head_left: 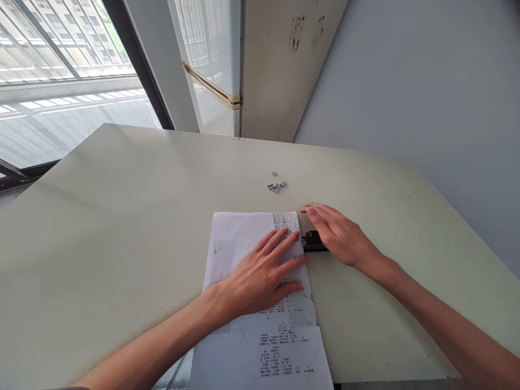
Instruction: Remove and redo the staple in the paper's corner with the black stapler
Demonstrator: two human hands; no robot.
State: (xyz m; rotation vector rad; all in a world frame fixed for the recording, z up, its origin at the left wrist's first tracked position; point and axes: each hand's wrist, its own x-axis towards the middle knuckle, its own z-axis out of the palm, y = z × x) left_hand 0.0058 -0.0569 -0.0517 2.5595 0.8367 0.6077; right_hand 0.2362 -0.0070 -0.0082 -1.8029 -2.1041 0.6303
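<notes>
A stack of printed paper sheets (247, 233) lies lengthwise before me, with dense text along its right side. My left hand (264, 276) rests flat on the sheets, fingers spread towards their right edge. At that edge sits a black stapler (313, 244), its front end meeting the paper. Over the stapler's rear part lies my right hand (341, 235), palm down, fingers stretched out to the upper left rather than wrapped round it. Whether the stapler's jaws are pressed together I cannot tell, because the hand covers most of it.
Several small grey staple strips (277, 187) lie beyond the paper on the pale tabletop (142, 216). Behind the table's far edge stands a white fridge (268, 70) with a yellowed handle (211, 86). A grey wall (414, 76) rises at right, a window (60, 49) at left.
</notes>
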